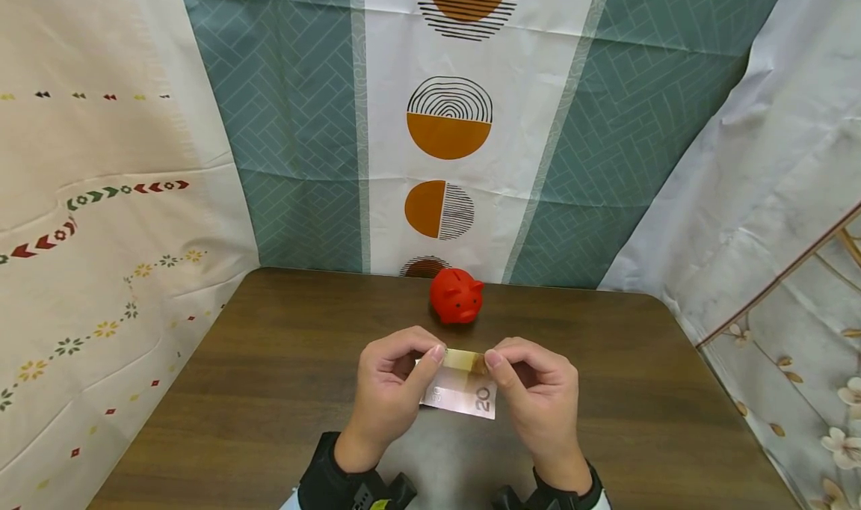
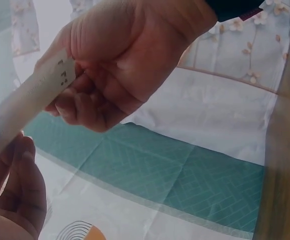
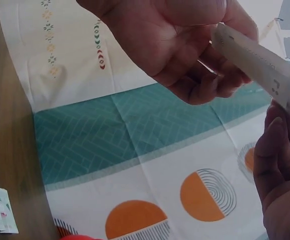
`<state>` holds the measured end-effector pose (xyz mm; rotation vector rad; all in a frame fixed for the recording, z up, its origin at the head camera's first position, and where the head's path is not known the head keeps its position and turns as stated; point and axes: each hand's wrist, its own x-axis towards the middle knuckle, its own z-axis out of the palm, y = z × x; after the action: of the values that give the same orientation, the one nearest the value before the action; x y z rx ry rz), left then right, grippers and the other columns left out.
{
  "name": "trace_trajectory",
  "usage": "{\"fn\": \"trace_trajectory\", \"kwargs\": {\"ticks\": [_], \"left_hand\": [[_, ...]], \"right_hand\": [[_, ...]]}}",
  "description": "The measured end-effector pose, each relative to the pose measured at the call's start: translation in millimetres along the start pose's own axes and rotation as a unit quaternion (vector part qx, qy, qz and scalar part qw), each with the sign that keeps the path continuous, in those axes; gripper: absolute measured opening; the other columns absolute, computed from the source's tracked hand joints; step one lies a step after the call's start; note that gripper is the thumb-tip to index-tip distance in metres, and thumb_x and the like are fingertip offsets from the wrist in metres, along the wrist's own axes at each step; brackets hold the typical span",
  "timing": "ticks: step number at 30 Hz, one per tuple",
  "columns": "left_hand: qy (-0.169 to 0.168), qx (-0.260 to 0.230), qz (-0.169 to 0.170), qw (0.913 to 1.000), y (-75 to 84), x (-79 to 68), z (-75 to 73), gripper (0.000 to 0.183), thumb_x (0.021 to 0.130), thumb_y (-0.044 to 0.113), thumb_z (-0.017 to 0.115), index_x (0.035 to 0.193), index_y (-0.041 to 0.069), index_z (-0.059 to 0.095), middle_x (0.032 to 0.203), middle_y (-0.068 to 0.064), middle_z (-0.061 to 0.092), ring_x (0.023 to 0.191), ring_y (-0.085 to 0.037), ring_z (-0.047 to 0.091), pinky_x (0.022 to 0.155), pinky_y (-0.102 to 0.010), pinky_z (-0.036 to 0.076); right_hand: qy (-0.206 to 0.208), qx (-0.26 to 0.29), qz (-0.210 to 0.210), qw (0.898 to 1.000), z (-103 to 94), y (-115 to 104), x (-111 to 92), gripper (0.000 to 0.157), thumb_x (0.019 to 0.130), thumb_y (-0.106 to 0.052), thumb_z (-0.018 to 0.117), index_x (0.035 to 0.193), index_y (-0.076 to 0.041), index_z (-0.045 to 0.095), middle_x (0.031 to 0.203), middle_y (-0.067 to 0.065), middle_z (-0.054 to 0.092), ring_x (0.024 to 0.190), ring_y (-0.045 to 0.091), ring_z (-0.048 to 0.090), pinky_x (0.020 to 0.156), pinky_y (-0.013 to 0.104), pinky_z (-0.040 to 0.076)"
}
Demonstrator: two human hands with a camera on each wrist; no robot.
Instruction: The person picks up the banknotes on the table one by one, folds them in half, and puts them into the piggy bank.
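Note:
In the head view, a pink-and-yellow banknote (image 1: pixel 461 398) marked 20 is stretched between both hands above the table. My left hand (image 1: pixel 386 390) pinches its left end between thumb and fingers, and my right hand (image 1: pixel 538 390) pinches the upper right corner the same way. Both wrist views show the note from its far side, as a pale narrow strip, with the opposite hand at its other end. Just beyond the hands stands a red piggy bank (image 1: pixel 457 296), facing me, a slot on its top.
The brown wooden table (image 1: pixel 282 360) ends at a green-and-white curtain (image 1: pixel 303 158) behind the piggy bank. White patterned cloths hang at left and right. Green-and-white printed paper (image 3: pixel 0 207) lies on the table in the right wrist view.

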<state>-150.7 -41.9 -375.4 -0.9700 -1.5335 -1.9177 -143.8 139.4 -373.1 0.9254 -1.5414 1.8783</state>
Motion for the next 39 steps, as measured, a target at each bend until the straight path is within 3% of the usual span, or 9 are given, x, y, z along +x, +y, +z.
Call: {"fn": "trace_trajectory", "kwargs": {"ticks": [4,7,9,13,17,20,26,33,39], "left_hand": [[0.005,0.001,-0.008,1.0,-0.6,-0.8,2.4,0.019,0.092,-0.017,0.057,0.093,-0.002,0.069,0.081,-0.015,0.065,0.073,-0.019,0.061,0.063,-0.026,0.057],[0.027,0.028,-0.02,0.999,-1.3,-1.8,4.4,0.017,0.094,-0.014,0.059,0.095,-0.002,0.07,0.082,-0.015,0.066,0.072,-0.019,0.059,0.062,-0.024,0.055],[0.046,0.052,-0.03,0.9971,-1.8,-2.5,5.6,0.014,0.095,-0.011,0.061,0.096,-0.001,0.071,0.083,-0.015,0.067,0.072,-0.017,0.059,0.064,-0.022,0.055],[0.054,0.084,-0.021,0.9948,-2.1,-4.3,9.4,0.013,0.094,-0.009,0.064,0.1,0.0,0.072,0.09,-0.015,0.071,0.077,-0.019,0.065,0.072,-0.023,0.061],[0.027,0.114,0.045,0.9921,-3.4,-3.2,14.4,0.017,0.09,-0.01,0.068,0.104,0.0,0.073,0.098,-0.016,0.073,0.086,-0.022,0.07,0.078,-0.029,0.062],[0.006,0.154,0.088,0.984,-4.4,-2.6,16.8,0.019,0.089,-0.003,0.072,0.108,0.0,0.073,0.105,-0.014,0.072,0.092,-0.021,0.069,0.081,-0.028,0.061],[-0.018,0.217,0.137,0.9663,-5.4,-3.2,19.9,0.024,0.087,-0.002,0.073,0.111,0.004,0.074,0.11,-0.011,0.07,0.102,-0.023,0.065,0.091,-0.028,0.057],[0.013,0.199,0.121,0.9723,-5.5,-0.5,16.1,0.025,0.081,-0.012,0.073,0.101,0.004,0.073,0.099,-0.009,0.069,0.087,-0.019,0.063,0.073,-0.024,0.055],[0.047,0.182,0.069,0.9798,-3.4,-0.1,9.2,0.03,0.082,-0.007,0.075,0.109,0.003,0.067,0.091,-0.008,0.06,0.076,-0.016,0.053,0.061,-0.024,0.048]], "right_hand": [[0.063,-0.044,0.047,0.996,1.9,-2.0,1.2,0.014,0.086,0.02,0.065,0.088,0.007,0.069,0.079,0.003,0.067,0.07,0.014,0.06,0.063,0.021,0.053],[0.136,-0.095,0.099,0.981,3.7,-4.2,2.6,0.01,0.084,0.014,0.073,0.085,0.006,0.067,0.075,-0.001,0.064,0.064,0.01,0.056,0.057,0.018,0.048],[0.161,-0.127,0.121,0.971,4.7,-5.3,2.8,0.014,0.081,0.011,0.078,0.083,0.004,0.067,0.072,-0.002,0.062,0.06,0.009,0.052,0.052,0.018,0.044],[0.117,-0.162,0.115,0.973,7.3,-4.9,1.1,0.01,0.083,0.011,0.077,0.087,0.002,0.073,0.076,0.003,0.068,0.062,0.01,0.055,0.052,0.019,0.046],[0.054,-0.183,0.106,0.976,9.0,-2.8,-0.4,0.017,0.093,0.007,0.066,0.106,0.0,0.076,0.097,0.005,0.075,0.083,0.011,0.067,0.071,0.018,0.057],[0.02,-0.175,0.092,0.98,8.9,-1.5,-1.4,0.027,0.096,0.008,0.059,0.117,0.0,0.073,0.11,0.005,0.075,0.096,0.014,0.07,0.081,0.023,0.059],[-0.001,-0.126,0.074,0.989,7.9,0.2,-2.8,0.031,0.092,0.014,0.06,0.12,0.005,0.07,0.111,0.003,0.075,0.096,0.013,0.069,0.084,0.023,0.059],[0.02,-0.101,0.101,0.99,6.6,-0.7,-1.9,0.02,0.095,0.013,0.06,0.108,0.007,0.073,0.096,0.0,0.074,0.076,0.013,0.063,0.062,0.021,0.055],[-0.037,-0.087,0.111,0.989,-1.3,-2.9,1.4,0.02,0.094,0.013,0.061,0.103,0.003,0.074,0.091,-0.001,0.072,0.072,0.014,0.061,0.057,0.026,0.052]]}}
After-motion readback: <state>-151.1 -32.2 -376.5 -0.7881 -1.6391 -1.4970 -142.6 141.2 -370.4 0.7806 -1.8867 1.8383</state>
